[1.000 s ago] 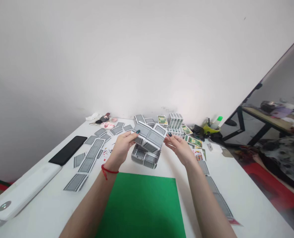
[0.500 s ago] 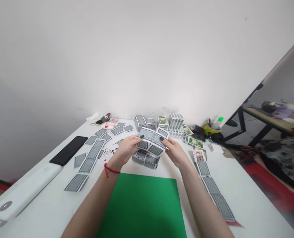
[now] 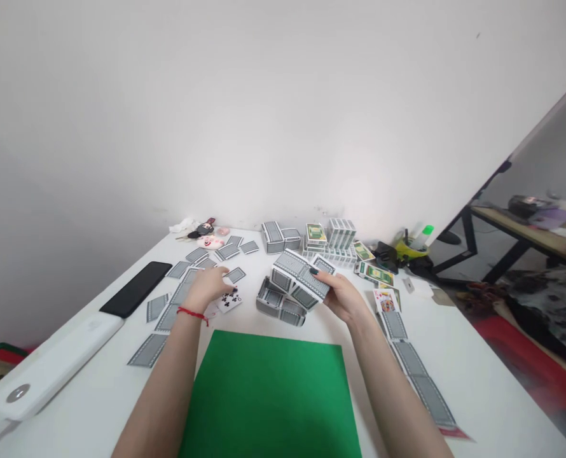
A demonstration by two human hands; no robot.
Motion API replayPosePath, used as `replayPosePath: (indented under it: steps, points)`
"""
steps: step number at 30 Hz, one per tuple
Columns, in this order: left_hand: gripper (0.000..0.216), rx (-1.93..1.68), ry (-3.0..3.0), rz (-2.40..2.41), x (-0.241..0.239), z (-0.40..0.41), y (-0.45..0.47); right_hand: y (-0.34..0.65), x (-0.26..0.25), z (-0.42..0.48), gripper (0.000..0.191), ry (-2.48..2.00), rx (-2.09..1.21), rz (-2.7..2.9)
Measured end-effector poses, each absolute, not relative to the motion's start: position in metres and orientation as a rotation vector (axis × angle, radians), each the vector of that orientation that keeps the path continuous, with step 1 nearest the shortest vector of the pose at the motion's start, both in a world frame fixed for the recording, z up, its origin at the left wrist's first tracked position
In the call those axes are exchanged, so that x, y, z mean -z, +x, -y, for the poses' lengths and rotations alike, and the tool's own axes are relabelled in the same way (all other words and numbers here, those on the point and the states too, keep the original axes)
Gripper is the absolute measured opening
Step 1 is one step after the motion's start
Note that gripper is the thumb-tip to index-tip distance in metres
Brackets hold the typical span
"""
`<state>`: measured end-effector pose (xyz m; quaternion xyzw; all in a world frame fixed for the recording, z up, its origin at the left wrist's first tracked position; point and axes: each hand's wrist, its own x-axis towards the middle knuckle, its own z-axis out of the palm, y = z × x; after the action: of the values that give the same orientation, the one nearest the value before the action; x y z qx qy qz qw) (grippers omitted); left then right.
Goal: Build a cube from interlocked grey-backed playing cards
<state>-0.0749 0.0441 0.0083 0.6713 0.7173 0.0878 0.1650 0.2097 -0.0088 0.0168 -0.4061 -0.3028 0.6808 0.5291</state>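
My right hand (image 3: pixel 344 296) grips a joined piece of folded playing cards (image 3: pixel 298 270), thumb on top, grey patterned backs outward. It is held above the table, tilted down to the right. Below it a second folded-card piece (image 3: pixel 279 308) sits on the table. My left hand (image 3: pixel 208 285), a red cord at its wrist, hovers over the loose cards at left. Its thumb and fingers are apart and nothing shows between them. Beside the thumb lies a face-up clubs card (image 3: pixel 230 300), and just beyond is a face-down card (image 3: pixel 236 275).
A green sheet (image 3: pixel 273 394) covers the table's near middle. Card blocks (image 3: pixel 273 239) and card boxes (image 3: pixel 342 234) stand along the wall. At left are a black phone (image 3: pixel 137 289) and a long white device (image 3: pixel 58 362). Card strips (image 3: pixel 414 359) lie at right.
My left hand has let go of the folded-card piece and moved left over the loose cards. My right hand keeps the piece, which now tilts down to the right.
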Motion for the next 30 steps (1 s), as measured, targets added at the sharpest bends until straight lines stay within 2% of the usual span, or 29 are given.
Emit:
replayPosePath:
  steps: [2,4,8,17,24,27,30]
  points:
    - [0.072,-0.094,1.877,-2.119,0.003,-0.046,-0.083,0.210,-0.017,0.009,0.019,-0.982,-1.632,0.722]
    - [0.084,0.045,1.848,-2.159,0.013,-0.047,-0.086,0.210,-0.017,0.009,0.019,-0.984,-1.635,0.728]
    - [0.089,0.077,1.897,-2.201,0.019,-0.049,-0.088,0.210,-0.018,0.009,0.018,-1.007,-1.637,0.738]
    - [0.065,-0.167,2.123,-2.294,0.011,-0.048,-0.089,0.211,-0.018,0.009,0.018,-1.011,-1.655,0.756]
    - [0.027,-0.461,1.930,-2.227,0.002,-0.054,-0.094,0.213,-0.014,0.007,0.018,-1.024,-1.657,0.779]
    - [0.024,-0.613,1.798,-2.218,0.001,-0.057,-0.101,0.214,-0.013,0.007,0.020,-1.018,-1.657,0.779]
    - [0.024,-0.564,1.756,-2.186,0.004,-0.061,-0.108,0.214,-0.013,0.007,0.020,-1.017,-1.658,0.780]
